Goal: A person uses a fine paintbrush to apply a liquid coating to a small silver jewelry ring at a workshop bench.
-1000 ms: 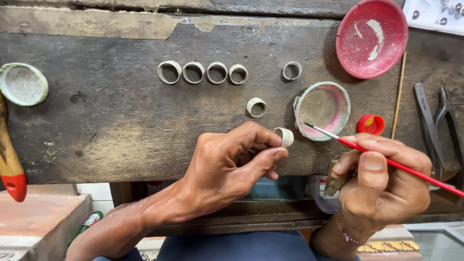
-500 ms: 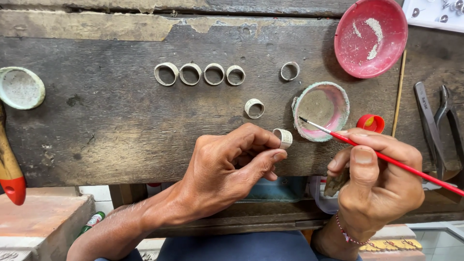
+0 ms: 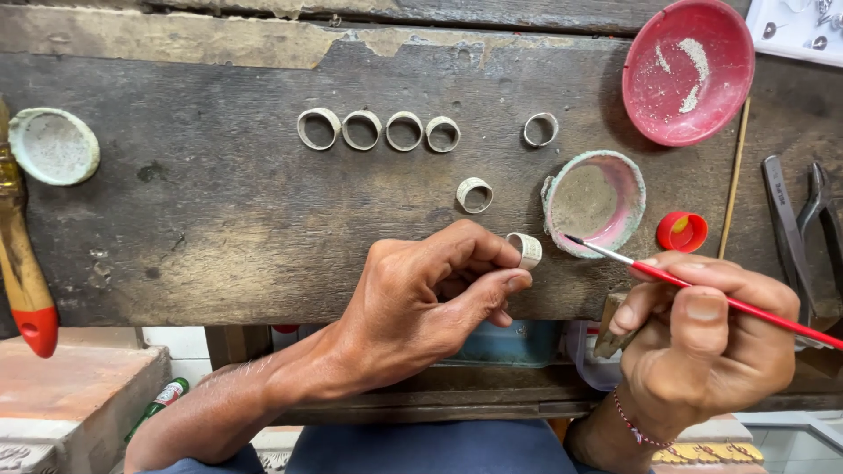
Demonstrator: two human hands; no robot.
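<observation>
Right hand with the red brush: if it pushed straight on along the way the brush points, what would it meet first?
Probably the ring pinched in the left hand; the right hand aims the brush near it, though depth is unclear.

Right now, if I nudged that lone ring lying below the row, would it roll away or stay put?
The ring looks like a rigid metal band, so it probably wouldn't bend. It seems to lie with its opening up, so a nudge would likely slide it across the rough bench; tipped on edge, it could roll. It is small and thin, so probably light.
</observation>
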